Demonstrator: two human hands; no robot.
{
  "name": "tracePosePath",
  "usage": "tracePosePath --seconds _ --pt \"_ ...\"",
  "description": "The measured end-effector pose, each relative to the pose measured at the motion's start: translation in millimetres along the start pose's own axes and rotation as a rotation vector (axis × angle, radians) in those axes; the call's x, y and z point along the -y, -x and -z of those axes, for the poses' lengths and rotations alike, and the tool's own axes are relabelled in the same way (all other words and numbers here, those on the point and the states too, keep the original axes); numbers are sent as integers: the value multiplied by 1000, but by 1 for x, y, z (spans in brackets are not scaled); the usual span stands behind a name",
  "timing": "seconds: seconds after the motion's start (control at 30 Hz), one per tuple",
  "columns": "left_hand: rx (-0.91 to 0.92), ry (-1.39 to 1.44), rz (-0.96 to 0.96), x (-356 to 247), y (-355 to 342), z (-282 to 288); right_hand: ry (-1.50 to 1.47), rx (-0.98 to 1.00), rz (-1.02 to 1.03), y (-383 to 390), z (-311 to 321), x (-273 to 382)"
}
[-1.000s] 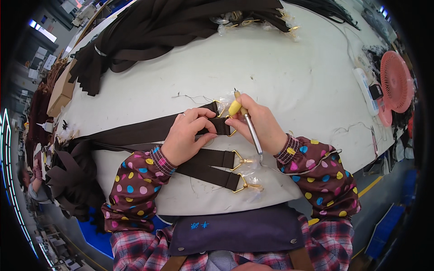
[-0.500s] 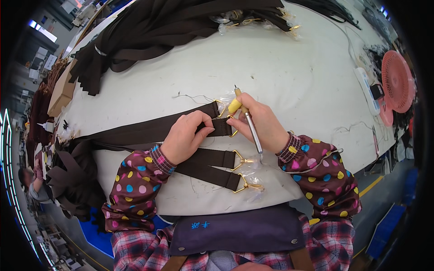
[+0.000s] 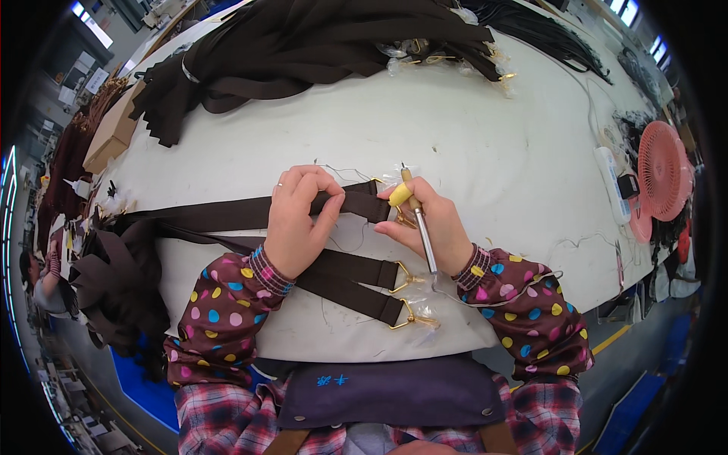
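Note:
My left hand [image 3: 299, 220] is closed on a dark brown webbing strap [image 3: 365, 205], its fingers and thumb pinching near the strap's end. In my right hand [image 3: 440, 231] is a corded pen-like tool [image 3: 425, 241] with a metal body and a yellow wrap, its thin tip pointing away from me. The right thumb and fingertips are at the strap's end, beside a gold clasp [image 3: 406, 218] partly hidden by them. Another strap lies just behind, with a gold ring [image 3: 376, 182]. Nearer me are two more strap ends [image 3: 371, 302] with gold triangular rings and clasps in clear plastic.
A large bundle of dark straps [image 3: 296, 49] lies across the far side of the table [image 3: 531, 174]. Strap lengths pile over the left edge [image 3: 121, 288]. At right are a white power strip [image 3: 613, 184] and a pink fan [image 3: 663, 171]. A cardboard box [image 3: 114, 129] stands at far left.
My left hand has shifted slightly up and turned, lifting the held strap's end, which now bends upward. The strap's gold clasp has swung down under my right fingers. The head view has shifted a little.

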State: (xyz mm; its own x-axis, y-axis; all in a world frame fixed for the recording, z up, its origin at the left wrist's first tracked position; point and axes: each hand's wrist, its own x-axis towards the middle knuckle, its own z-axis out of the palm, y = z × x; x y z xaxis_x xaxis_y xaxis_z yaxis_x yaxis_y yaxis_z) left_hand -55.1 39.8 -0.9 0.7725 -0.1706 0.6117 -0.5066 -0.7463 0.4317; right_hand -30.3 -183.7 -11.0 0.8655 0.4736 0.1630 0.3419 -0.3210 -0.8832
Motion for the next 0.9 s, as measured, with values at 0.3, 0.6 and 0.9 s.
tracePosePath --seconds 0.3,0.6,0.9 --pt "331 969 901 -35 31 5 -79 -76 10 5 -11 6" --pt "343 975 1022 -33 31 -2 15 -92 201 7 -14 -2" --pt "306 856 875 -25 37 -11 28 -100 252 9 -14 -3"
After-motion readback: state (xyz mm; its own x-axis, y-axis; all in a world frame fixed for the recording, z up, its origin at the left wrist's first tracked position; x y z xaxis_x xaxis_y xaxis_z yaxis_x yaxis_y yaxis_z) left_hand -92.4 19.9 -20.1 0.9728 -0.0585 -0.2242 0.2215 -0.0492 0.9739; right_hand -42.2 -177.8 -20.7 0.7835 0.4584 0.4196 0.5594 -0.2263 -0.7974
